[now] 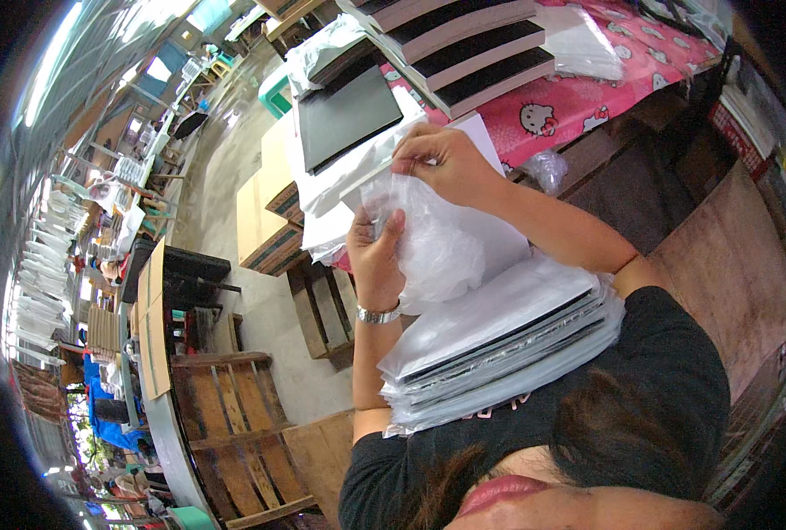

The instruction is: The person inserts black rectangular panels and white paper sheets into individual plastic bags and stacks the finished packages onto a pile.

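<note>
My left hand (377,256), with a metal-banded watch at its wrist, is closed on the near-left side of a clear plastic bag (446,243). My right hand (450,163) pinches the bag's far edge, beside a narrow pale strip (368,180) that runs between the two hands. Crumpled film hangs below my fingers, over white sheets. Close to my chest lies a pile of flat, black items in clear plastic sleeves (499,340). Beyond my hands, a flat black cover or board (349,115) rests on white paper.
Stacks of black-covered books (490,62) stand at the far side on a pink printed tablecloth (578,106). Cardboard boxes (268,221) sit left of the table. Wooden pallets (234,406) lie lower left, and a brown board (729,274) is at my right.
</note>
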A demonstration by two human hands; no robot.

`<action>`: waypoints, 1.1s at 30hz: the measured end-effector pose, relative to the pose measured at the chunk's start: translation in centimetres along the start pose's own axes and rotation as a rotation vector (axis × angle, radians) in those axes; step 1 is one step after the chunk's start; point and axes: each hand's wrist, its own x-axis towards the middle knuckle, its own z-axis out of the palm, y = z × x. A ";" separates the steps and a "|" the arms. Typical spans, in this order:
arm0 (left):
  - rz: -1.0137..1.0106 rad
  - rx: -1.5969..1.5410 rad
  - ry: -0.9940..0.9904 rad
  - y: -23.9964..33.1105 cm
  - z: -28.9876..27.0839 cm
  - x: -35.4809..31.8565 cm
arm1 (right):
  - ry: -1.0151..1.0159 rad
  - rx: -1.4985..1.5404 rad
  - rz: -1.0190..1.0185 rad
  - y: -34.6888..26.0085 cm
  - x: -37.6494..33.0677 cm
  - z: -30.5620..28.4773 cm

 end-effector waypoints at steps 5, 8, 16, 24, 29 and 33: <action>-0.007 0.057 -0.109 0.8 0.4 -0.1 | 0.029 0.662 0.626 -1.9 -2.0 -0.2; -0.079 0.047 -0.199 1.2 -0.6 0.0 | -0.117 0.732 0.695 -1.6 -3.2 -0.6; 0.000 -0.055 -0.100 4.2 -7.4 0.4 | -1.212 0.540 0.333 -2.6 -5.4 -2.9; 0.080 0.098 0.009 2.1 -6.6 -2.6 | -0.303 0.883 0.653 0.2 -3.5 -9.1; -0.273 0.304 -0.447 1.3 -7.8 -3.6 | -0.302 0.363 0.478 -1.8 -1.8 -9.2; -0.230 0.576 -0.641 1.5 -6.6 -4.0 | 0.071 0.947 0.708 -1.6 -1.4 -9.5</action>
